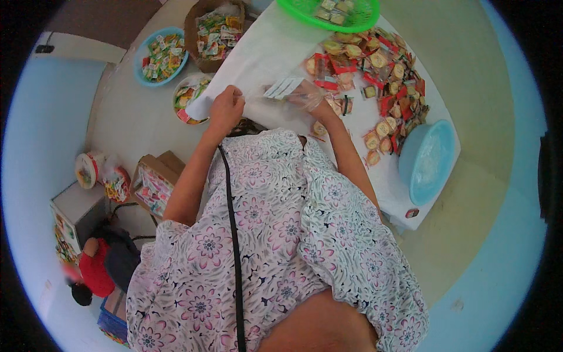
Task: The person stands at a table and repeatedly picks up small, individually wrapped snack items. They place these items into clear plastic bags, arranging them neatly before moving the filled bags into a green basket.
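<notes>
In the head view, my right hand [311, 97] is at or inside a clear plastic bag [283, 88] that carries white printed stripes; the film over the fingers hides how they are set. My left hand [228, 108], fingers curled, is near the table's left edge, to the left of the bag. Whether it pinches anything thin cannot be told. Beyond my right hand, many small wrapped biscuits [379, 59], some in red and clear wrappers, are heaped on the white-covered table [272, 44]. A few wrapped pieces [345, 104] lie right beside my right wrist.
A green plastic basket [303, 17] holds packets at the far end. A blue basin [411, 154] with clear plastic stands at the right corner. Left on the floor are a blue basin [137, 66], cardboard boxes [191, 35] and tubs of packets. A person in red [94, 268] is at lower left.
</notes>
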`<state>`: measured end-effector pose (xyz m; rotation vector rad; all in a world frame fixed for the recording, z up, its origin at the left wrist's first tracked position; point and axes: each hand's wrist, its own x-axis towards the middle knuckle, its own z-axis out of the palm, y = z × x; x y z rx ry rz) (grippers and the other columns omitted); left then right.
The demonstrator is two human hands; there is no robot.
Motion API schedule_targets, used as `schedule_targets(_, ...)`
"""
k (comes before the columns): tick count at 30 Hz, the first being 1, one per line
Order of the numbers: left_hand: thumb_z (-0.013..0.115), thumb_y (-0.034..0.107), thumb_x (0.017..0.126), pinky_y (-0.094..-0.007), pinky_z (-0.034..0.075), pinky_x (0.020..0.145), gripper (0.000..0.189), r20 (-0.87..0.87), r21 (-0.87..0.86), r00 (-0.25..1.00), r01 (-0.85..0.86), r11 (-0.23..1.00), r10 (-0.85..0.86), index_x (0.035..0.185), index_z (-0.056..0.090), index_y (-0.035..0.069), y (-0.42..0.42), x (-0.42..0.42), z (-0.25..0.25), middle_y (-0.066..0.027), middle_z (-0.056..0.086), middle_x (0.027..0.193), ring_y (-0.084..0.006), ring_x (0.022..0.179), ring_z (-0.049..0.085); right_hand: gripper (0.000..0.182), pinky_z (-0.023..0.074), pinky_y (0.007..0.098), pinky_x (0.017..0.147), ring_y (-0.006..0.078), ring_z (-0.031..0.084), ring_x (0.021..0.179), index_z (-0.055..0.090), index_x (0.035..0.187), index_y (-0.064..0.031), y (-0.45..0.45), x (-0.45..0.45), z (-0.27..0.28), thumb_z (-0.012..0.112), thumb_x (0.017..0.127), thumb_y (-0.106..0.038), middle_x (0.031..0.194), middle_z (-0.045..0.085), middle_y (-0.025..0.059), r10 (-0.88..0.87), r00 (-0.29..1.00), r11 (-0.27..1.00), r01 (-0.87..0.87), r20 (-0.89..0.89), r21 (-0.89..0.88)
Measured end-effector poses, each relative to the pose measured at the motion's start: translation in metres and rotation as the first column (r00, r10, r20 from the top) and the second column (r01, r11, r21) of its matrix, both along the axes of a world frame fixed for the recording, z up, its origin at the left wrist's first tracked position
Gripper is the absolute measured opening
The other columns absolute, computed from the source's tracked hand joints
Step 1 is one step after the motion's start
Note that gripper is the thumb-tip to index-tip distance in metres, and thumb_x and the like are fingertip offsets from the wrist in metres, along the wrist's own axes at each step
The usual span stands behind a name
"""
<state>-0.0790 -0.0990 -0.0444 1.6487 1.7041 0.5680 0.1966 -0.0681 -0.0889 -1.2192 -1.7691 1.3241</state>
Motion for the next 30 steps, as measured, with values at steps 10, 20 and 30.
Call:
schedule_targets(10, 0.079, 0.010, 0.066, -0.0349, 0.047, 0.089, 0.079, 0.102, -0.028, 0.977, 0.194, 0.981, -0.190, 0.136, 0.042, 0.007, 0.007, 0.026, 0.009, -0.0130, 0.055, 0.117, -0.0268, 0.102, 0.057, 0.033, 0.0528, 0.0318, 0.072, 0.0181, 0.065, 0.086, 0.054, 0.102, -0.0014, -0.012, -0.025, 0.036, 0.071, 0.077, -0.012, 0.093, 0.067, 0.0093, -0.134, 0.990, 0.959, 0.119, -0.040, -0.257)
schedule_targets(20, 0.078, 0.026, 0.069, -0.0399, 0.046, 0.090, 0.078, -0.335, 0.290, 0.907, 0.356, 0.888, -0.255, 0.135, 0.043, 0.007, 0.011, 0.036, 0.048, -0.0168, 0.053, 0.120, -0.0345, 0.107, 0.054, 0.026, 0.0506, 0.0308, 0.061, 0.0183, 0.065, 0.074, 0.053, 0.081, -0.0034, -0.010, -0.033, 0.008, 0.074, 0.075, -0.018, 0.078, 0.067, 0.0097, -0.173, 0.984, 0.939, 0.176, 0.039, -0.296)
schedule_targets(30, 0.069, 0.018, 0.076, -0.0442, 0.049, 0.076, 0.046, -0.055, 0.144, 0.850, 0.526, 0.838, -0.524, 0.118, 0.051, 0.011, 0.006, 0.094, 0.051, -0.0146, 0.055, 0.105, -0.0356, 0.095, 0.058, 0.022, 0.0486, 0.0340, 0.072, 0.0198, 0.061, 0.081, 0.061, 0.101, -0.0055, -0.020, -0.026, 0.002, 0.065, 0.082, -0.018, 0.091, 0.066, 0.0086, -0.147, 0.989, 0.986, 0.148, 0.026, -0.080)
